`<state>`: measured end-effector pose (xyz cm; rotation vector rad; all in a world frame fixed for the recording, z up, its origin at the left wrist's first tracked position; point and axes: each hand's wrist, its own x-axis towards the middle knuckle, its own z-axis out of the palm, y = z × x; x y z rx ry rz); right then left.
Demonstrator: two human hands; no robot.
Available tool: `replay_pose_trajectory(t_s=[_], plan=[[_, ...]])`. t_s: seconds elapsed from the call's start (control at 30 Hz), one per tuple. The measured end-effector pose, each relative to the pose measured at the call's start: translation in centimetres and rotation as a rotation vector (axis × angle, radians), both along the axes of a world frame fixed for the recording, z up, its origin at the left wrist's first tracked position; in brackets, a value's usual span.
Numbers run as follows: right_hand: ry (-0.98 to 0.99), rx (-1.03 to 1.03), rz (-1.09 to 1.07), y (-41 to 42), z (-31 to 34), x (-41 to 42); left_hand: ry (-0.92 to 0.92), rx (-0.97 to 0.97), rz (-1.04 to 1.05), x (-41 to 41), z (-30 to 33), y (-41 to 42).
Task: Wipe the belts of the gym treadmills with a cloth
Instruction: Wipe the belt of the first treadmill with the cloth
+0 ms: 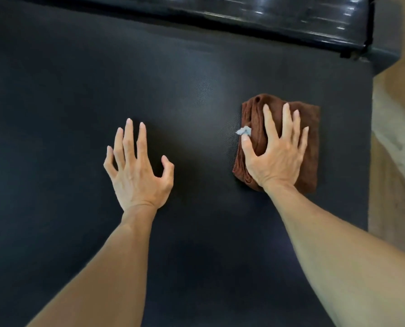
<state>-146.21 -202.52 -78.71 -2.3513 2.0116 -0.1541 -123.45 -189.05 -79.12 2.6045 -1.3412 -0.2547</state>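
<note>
1. My two bare forearms reach in from the near edge, over the dark, finely textured rubber treadmill belt (67, 102) that fills most of the view.
2. My left hand (137, 171) is on the belt near the middle, fingers spread wide and arched, thumb crooked; only the fingertips seem to touch the surface. It holds nothing.
3. My right hand (274, 159) lies flat on the folded brown terry cloth (311, 147), fingers straight and fanned, pressing it down onto the belt. The cloth sits toward the belt's right side, well apart from my left hand, its folds bunched along the left edge under my thumb.
4. A small pale grey scrap (243, 131) sits at the tip of my right thumb, against the cloth's left edge; I cannot tell what it is.
5. Right of the belt's edge lies a tan floor (394, 142), blurred.
6. Farthest off, a glossy black ribbed side rail (267, 17) runs across the top, ending at a dark corner piece (383, 50) on the right.
</note>
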Motion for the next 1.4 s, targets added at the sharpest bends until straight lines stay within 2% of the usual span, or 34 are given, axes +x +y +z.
replay_pose_trajectory(t_s=[0.13,0.23,0.4,0.7,0.9,1.03,1.2,1.3,1.4], plan=[[-0.012,0.033,-0.003,0.2,0.2,0.4,-0.074,-0.161,-0.192,-0.7,0.2,0.1],[-0.014,0.034,-0.007,0.0,0.1,0.4,0.006,-0.280,-0.272,-4.7,0.9,-2.2],[-0.047,0.038,-0.008,-0.1,0.2,-0.1,0.095,-0.146,-0.362,-10.3,0.2,-4.7],[-0.033,0.039,-0.016,-0.1,-0.1,-0.3,0.059,-0.056,-0.344,-10.9,0.2,-5.2],[-0.054,0.042,0.036,0.6,-0.2,-2.4,0.058,-0.067,-0.345,-10.6,-0.1,-5.3],[0.047,0.051,-0.183,2.8,0.3,-9.6,0.048,-0.081,-0.327,-10.9,-0.1,-5.0],[0.081,0.085,-0.397,-6.0,0.4,-12.4,0.057,-0.099,-0.316,-11.2,-0.2,-5.2],[0.066,0.095,-0.266,-12.5,0.6,-10.8,0.034,-0.088,-0.312,-11.2,-0.3,-5.2],[0.070,0.073,-0.096,-13.6,0.5,-8.1,0.021,-0.097,-0.317,-11.0,-0.4,-5.1]])
